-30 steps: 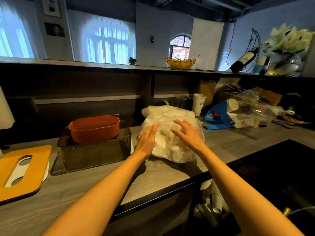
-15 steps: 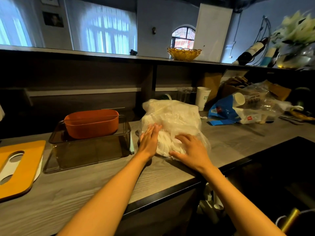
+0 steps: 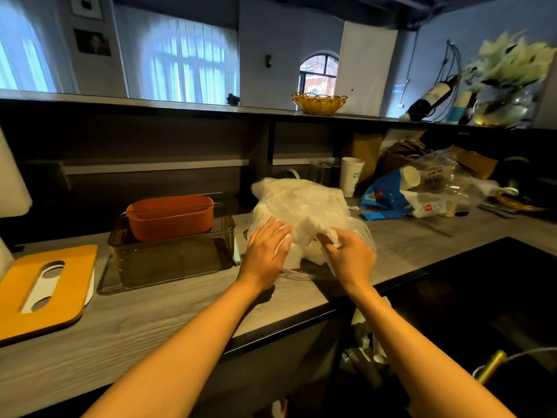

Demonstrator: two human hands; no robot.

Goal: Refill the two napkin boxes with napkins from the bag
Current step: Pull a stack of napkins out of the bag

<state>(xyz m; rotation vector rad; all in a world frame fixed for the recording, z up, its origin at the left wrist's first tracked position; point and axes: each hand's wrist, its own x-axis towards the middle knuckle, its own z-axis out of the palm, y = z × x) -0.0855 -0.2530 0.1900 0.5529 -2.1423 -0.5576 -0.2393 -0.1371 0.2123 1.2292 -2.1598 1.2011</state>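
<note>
A clear plastic bag (image 3: 301,203) full of white napkins lies on the grey counter (image 3: 180,309) in the middle. My left hand (image 3: 266,251) rests flat against the bag's left front with fingers straight. My right hand (image 3: 346,257) grips the bag's thin plastic at its near right side, fingers curled. Left of the bag stands a smoky transparent box (image 3: 171,257), and an orange box (image 3: 170,215) sits at its back. An orange lid with an oval slot (image 3: 45,288) lies at the far left.
Behind the bag stand a white paper cup (image 3: 351,176) and a heap of blue and clear bags (image 3: 416,191). A yellow basket (image 3: 319,102), a wine bottle (image 3: 434,96) and flowers (image 3: 512,64) sit on the upper shelf. A dark sink (image 3: 497,297) lies at the right.
My right hand has slid from the top of the bag down to its near right side and curled onto the plastic. My left hand has stayed flat on the bag's left.
</note>
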